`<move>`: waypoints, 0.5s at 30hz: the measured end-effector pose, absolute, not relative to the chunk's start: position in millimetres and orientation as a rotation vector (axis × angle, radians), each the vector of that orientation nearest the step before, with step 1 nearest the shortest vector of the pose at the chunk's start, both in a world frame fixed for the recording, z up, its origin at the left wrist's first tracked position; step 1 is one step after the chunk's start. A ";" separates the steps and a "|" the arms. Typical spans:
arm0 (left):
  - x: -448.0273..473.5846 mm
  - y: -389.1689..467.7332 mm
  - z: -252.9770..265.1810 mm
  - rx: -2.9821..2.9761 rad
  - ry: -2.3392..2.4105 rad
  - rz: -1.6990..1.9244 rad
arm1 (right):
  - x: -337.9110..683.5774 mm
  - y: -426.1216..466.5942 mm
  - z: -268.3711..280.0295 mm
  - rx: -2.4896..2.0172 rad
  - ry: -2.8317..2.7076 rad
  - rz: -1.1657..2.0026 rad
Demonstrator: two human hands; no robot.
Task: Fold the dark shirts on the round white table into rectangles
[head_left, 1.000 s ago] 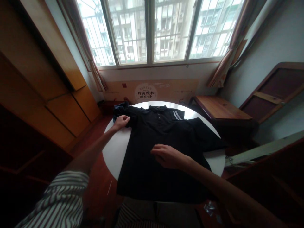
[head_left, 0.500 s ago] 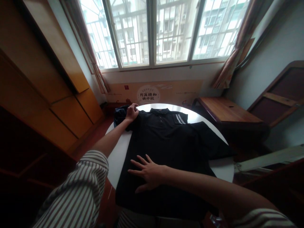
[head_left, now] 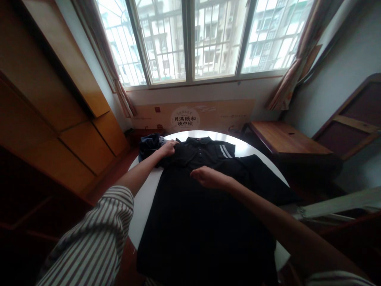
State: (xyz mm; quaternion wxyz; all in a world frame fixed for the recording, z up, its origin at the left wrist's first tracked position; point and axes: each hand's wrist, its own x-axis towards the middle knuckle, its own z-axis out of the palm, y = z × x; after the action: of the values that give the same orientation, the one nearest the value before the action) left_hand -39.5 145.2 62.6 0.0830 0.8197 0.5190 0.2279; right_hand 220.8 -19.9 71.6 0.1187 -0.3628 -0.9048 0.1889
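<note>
A black polo shirt (head_left: 208, 222) lies spread over a round white table (head_left: 143, 198), its collar toward the window and white stripes on its right sleeve. At the shirt's left sleeve, my left hand (head_left: 169, 147) is closed on the dark cloth, one finger reaching toward the shoulder. My right hand (head_left: 208, 177) is over the middle of the chest, its fingers curled together, and no cloth shows between them. Behind the left hand, at the far left of the table, sits a bunched dark blue garment (head_left: 147, 145).
Wooden cabinets (head_left: 86, 147) stand on the left. A low wooden table (head_left: 288, 139) is at the right, near a leaning folded board (head_left: 348, 119). A barred window (head_left: 214, 39) with curtains is ahead, above a printed banner (head_left: 208, 115).
My right hand has gone from lying spread on the lower shirt to curled over the chest, farther up. My left hand has shifted slightly right and down, and the left sleeve now lies more inward.
</note>
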 end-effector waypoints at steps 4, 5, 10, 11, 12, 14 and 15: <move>-40.3 167.4 58.6 2.358 1.722 0.612 | 288.8 56.3 82.7 -1.682 -2.264 0.354; -38.9 175.0 58.2 2.305 1.796 0.601 | 305.1 71.5 83.1 -1.804 -2.115 0.347; -26.6 208.0 58.5 1.984 2.099 0.505 | 359.4 116.1 70.1 -2.097 -1.697 0.491; -23.6 211.3 58.1 1.934 2.132 0.509 | 363.6 120.6 65.6 -2.112 -1.651 0.536; -20.9 213.4 57.4 1.895 2.159 0.526 | 365.9 124.5 60.9 -2.117 -1.609 0.581; -17.3 214.9 55.4 1.843 2.199 0.585 | 366.9 131.8 51.8 -2.119 -1.539 0.647; -17.0 214.9 54.4 1.823 2.217 0.618 | 366.5 135.5 47.8 -2.118 -1.509 0.657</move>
State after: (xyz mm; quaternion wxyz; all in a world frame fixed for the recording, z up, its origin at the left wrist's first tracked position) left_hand -17.0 214.9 54.4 0.1024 0.6177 0.7511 0.2093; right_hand 366.5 135.5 47.8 0.2274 -0.7689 -0.5479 0.2384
